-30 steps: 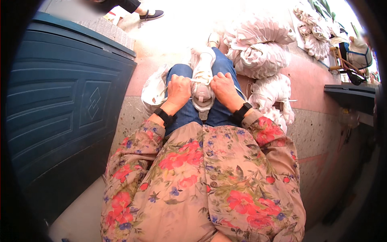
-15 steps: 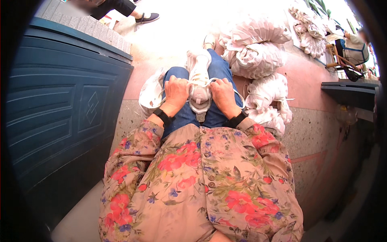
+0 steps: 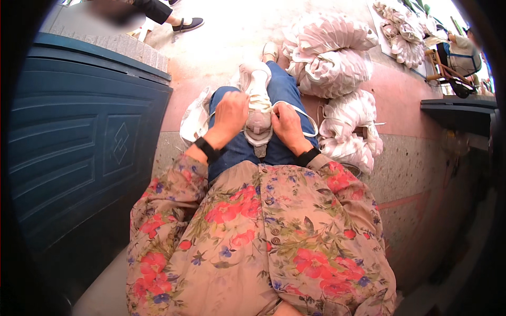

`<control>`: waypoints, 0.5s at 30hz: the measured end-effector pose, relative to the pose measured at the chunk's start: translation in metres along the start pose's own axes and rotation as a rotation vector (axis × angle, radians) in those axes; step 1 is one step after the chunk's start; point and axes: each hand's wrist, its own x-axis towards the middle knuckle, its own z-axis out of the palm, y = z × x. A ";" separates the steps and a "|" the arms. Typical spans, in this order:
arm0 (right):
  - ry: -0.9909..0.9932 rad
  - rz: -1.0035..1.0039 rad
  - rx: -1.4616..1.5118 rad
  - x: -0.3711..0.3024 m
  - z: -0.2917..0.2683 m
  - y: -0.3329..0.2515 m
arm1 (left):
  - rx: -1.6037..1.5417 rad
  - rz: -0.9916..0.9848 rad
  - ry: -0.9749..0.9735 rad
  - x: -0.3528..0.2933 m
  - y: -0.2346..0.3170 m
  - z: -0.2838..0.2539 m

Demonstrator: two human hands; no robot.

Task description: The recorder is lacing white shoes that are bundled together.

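Observation:
A white sneaker (image 3: 258, 124) is held between my knees, its toe toward me and its pale laces (image 3: 258, 101) crossing the tongue. My left hand (image 3: 231, 115) is closed at the sneaker's left edge, its fingertips partly hidden beside the eyelets; a bit of lace shows at the wrist side. On the other edge, my right hand (image 3: 288, 125) pinches the shoelace (image 3: 304, 111), which loops out over my right thigh. Another white shoe (image 3: 195, 117) lies beside my left knee.
Bundles of white shoes (image 3: 329, 52) are heaped on the floor at the far right, with a smaller bundle (image 3: 350, 126) nearer me. A dark blue panelled cabinet (image 3: 89, 121) stands close at my left. People sit at the far left and far right.
My left hand has moved slightly up and turned in over the sneaker's edge. My right hand has stayed close to the lace, a touch lower. The view has shifted slightly.

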 end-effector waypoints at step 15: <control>-0.172 -0.294 -0.426 0.008 0.002 -0.004 | -0.978 -0.656 -0.691 0.072 0.015 0.005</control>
